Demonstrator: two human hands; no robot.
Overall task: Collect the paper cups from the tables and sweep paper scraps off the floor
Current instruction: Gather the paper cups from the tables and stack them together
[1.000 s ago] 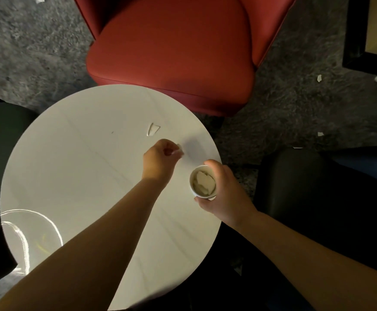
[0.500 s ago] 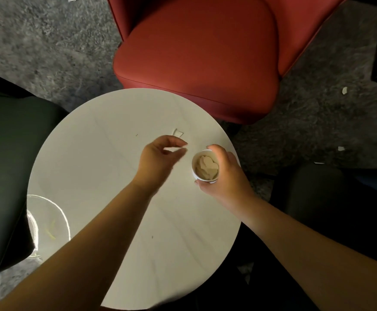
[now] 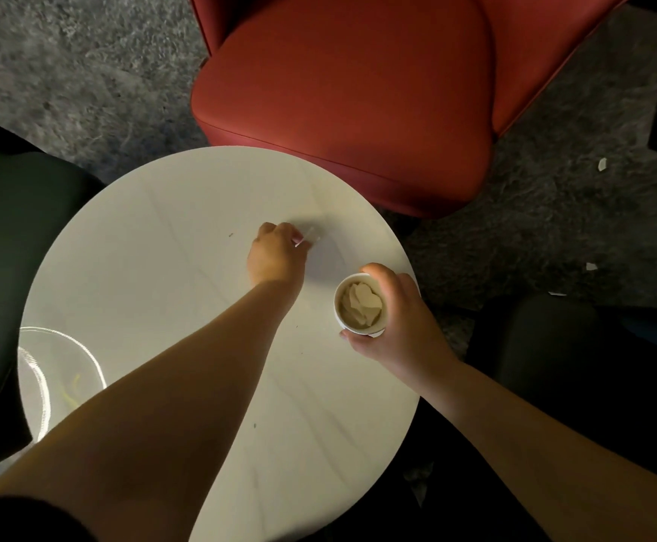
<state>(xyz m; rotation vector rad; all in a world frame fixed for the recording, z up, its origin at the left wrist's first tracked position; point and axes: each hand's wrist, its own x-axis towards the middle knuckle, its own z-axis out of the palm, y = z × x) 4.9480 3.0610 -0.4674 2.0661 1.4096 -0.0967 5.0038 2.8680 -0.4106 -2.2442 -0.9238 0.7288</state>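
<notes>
A white paper cup point(image 3: 360, 304) with paper scraps inside is held upright in my right hand point(image 3: 397, 322) over the right edge of the round white table point(image 3: 162, 267). My left hand point(image 3: 276, 256) reaches across the table's middle, and its fingertips pinch a small white paper scrap point(image 3: 308, 236) that sits at the tabletop. Small paper scraps lie on the grey carpet at the right: one scrap point(image 3: 601, 163) farther away and another scrap point(image 3: 591, 266) closer in.
A red upholstered chair point(image 3: 358, 91) stands right behind the table. Dark seats flank it: one dark seat point(image 3: 6, 248) at the left, another dark seat point(image 3: 573, 365) at the right. A clear glass dish point(image 3: 45, 377) rests on the table's near-left edge.
My left hand dropped a scrap into the cup, then reached forward and closed on the scrap lying on the table. The right hand kept holding the cup. The view shifted left.
</notes>
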